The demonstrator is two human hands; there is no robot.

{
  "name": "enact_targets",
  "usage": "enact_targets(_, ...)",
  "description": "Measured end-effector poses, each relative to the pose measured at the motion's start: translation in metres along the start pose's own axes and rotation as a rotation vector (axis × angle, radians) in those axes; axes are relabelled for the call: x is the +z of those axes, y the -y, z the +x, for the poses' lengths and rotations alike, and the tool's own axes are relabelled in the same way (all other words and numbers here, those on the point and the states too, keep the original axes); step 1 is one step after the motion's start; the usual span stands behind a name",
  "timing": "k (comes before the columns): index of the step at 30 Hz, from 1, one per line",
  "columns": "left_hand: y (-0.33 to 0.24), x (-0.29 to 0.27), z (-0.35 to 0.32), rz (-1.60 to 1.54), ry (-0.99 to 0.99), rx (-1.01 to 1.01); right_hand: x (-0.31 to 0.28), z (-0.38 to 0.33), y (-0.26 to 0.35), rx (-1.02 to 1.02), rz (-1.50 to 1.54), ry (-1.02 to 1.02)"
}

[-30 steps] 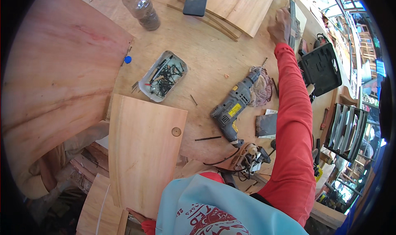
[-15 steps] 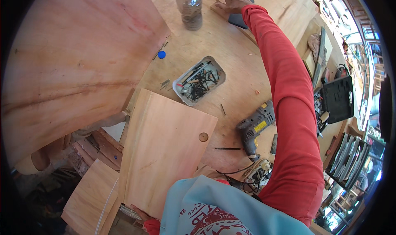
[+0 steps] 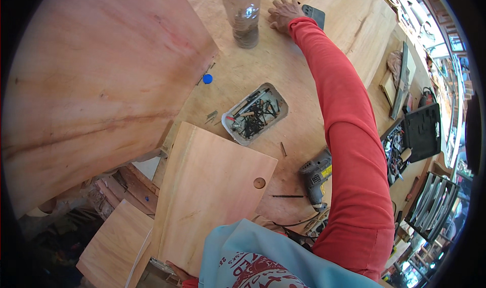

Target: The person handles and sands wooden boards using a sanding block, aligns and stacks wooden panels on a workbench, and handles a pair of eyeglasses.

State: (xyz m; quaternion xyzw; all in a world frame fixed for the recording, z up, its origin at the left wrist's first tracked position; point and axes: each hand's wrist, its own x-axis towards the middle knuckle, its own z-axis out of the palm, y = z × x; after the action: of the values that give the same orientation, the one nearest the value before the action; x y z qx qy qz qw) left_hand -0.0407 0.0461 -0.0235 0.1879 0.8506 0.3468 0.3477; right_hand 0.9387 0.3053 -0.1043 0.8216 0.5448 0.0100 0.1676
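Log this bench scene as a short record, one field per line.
Right grip: fingers spread, back showing, beside the dark phone; contact unclear
Left grip: mostly hidden, at the lower end of the panel with a round hole
Bottle: clear, blue-topped
Tray: holds small dark pieces
Drill: partly hidden by the red sleeve
Case: black, open

Taking the tray [image 3: 278,96] as my landmark, I see screws [image 3: 259,117] in it, the bottle [image 3: 243,19] behind it and, behind to its right, a phone [image 3: 315,15] on a board [image 3: 359,22], the right hand [image 3: 284,13] just left of that phone. Left of the tray I have a loose cap [image 3: 207,79] and a large panel [image 3: 101,85]; in front of it lies another panel [image 3: 212,187]. Right of the tray are the drill [image 3: 315,179], toward the front, and, beyond the arm [image 3: 354,136], the toolbox [image 3: 425,131].
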Motion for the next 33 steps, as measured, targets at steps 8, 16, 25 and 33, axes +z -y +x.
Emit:
enact_targets(8,-0.008,0.017,0.006,-0.027,0.166,-0.046,0.008,-0.014,0.009,0.044,0.032,-0.066)
enact_targets(16,-0.016,0.033,0.0,-0.074,0.325,-0.085,0.017,-0.053,0.002,0.027,0.052,-0.128)
enact_targets(25,-0.028,0.036,-0.012,-0.142,0.463,-0.117,0.023,-0.105,0.001,-0.006,0.024,-0.139)
enact_targets(33,-0.05,0.067,-0.04,-0.093,0.407,-0.102,0.028,-0.148,-0.013,-0.033,0.031,-0.14)
